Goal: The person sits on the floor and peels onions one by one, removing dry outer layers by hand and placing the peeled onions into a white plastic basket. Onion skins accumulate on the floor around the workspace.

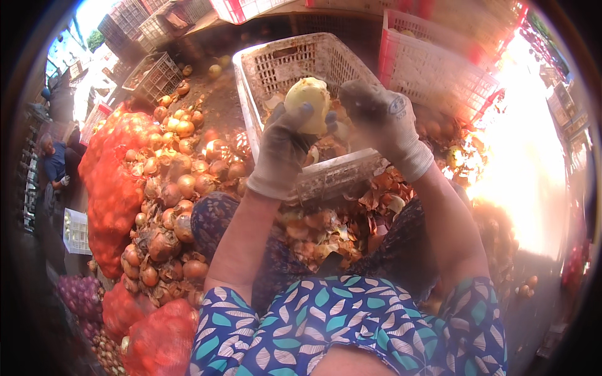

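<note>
My left hand (291,145), in a soiled work glove, grips a pale peeled onion (308,104) from below, with its fingertips showing against the onion. To the right of the onion is my right hand (376,120), also gloved and blurred, its fingers curled; whether it holds anything cannot be told. Both hands are over a dirty white plastic crate (336,170), in which onion skins and pale onions partly show. Unpeeled onions (186,185) lie heaped to the left of the crate. Loose onion skins (324,235) cover the ground between my knees.
Red mesh sacks of onions (110,197) border the heap. A red and white crate (432,70) stands right of the near crate. Another crate (155,77) stands at the upper left. A person (55,157) sits at the far left. Strong sunlight glares on the right.
</note>
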The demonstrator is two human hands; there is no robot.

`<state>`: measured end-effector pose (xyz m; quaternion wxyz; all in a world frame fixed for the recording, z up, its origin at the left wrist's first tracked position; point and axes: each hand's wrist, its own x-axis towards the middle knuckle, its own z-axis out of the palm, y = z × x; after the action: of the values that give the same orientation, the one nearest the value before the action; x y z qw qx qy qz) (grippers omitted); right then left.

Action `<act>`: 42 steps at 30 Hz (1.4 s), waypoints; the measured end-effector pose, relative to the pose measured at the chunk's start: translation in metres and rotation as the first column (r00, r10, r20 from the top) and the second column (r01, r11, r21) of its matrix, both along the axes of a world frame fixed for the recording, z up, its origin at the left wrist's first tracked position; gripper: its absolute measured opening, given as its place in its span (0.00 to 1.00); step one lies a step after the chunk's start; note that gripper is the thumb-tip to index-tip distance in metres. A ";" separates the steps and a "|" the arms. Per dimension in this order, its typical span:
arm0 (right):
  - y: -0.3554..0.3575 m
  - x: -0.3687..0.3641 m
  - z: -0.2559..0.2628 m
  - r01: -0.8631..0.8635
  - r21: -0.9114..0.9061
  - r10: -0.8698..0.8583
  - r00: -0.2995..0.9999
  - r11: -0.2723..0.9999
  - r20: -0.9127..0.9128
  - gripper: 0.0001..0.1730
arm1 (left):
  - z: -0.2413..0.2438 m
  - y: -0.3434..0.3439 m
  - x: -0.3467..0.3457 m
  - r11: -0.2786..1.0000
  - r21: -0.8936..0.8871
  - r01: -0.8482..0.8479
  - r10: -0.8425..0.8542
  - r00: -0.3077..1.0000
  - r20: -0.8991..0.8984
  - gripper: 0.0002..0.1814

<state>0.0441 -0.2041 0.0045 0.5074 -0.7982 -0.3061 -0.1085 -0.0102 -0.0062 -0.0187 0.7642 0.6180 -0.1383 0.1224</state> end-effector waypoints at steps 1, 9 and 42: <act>-0.001 -0.005 0.000 0.095 -0.250 -0.013 0.950 0.964 0.312 0.16 | -0.001 0.001 0.000 1.000 -0.003 -0.013 0.013 1.000 -0.001 0.25; 0.003 -0.008 -0.020 0.227 -0.146 -0.152 0.902 0.963 0.404 0.17 | 0.000 -0.005 -0.003 0.998 -0.041 -0.043 0.042 0.999 -0.012 0.21; 0.029 -0.013 0.004 -0.027 0.424 0.231 0.869 0.905 -0.438 0.14 | 0.004 -0.017 -0.009 0.978 -0.205 -0.029 0.038 0.998 0.042 0.22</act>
<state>0.0306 -0.1753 0.0081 0.7271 -0.6546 -0.1961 0.0659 -0.0192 -0.0228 -0.0143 0.8180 0.5357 -0.1320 0.1629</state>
